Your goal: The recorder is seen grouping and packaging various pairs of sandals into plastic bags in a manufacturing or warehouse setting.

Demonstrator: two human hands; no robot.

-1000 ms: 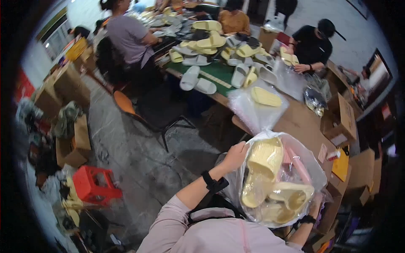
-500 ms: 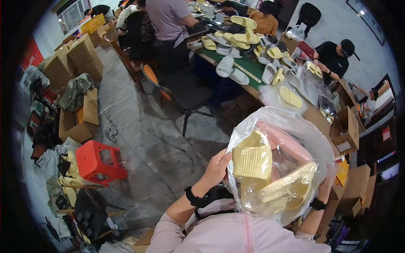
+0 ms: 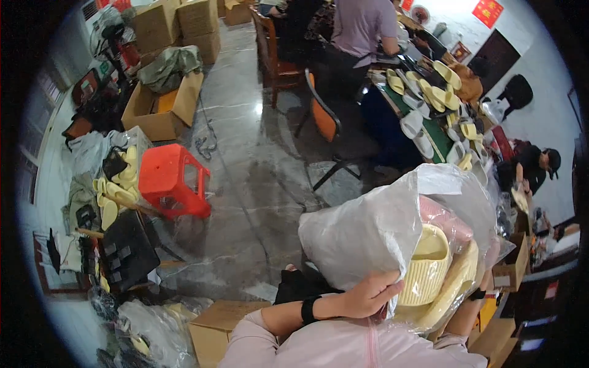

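A large clear plastic bag (image 3: 356, 230) is held up against my chest, its mouth toward me. Inside lie a ribbed pale-yellow slide slipper (image 3: 424, 267), another pale-yellow slipper (image 3: 457, 285) on its side and a pink slipper (image 3: 445, 218). My left hand (image 3: 375, 294) is closed on the near rim of the bag, beside the ribbed slipper. At the bag's right side, my right hand (image 3: 491, 260) shows only dimly behind the plastic; its fingers are hidden.
A red plastic stool (image 3: 172, 181) stands on the floor at left, beside a crate of yellow slippers (image 3: 126, 178). An orange-backed chair (image 3: 322, 110) stands ahead. Slippers cover a green-topped table (image 3: 434, 138), with people around it. Cardboard boxes (image 3: 165, 116) stand far left.
My view has turned left. The bag has tipped so its body stretches out to the left, and my left hand has moved down and right along its rim.
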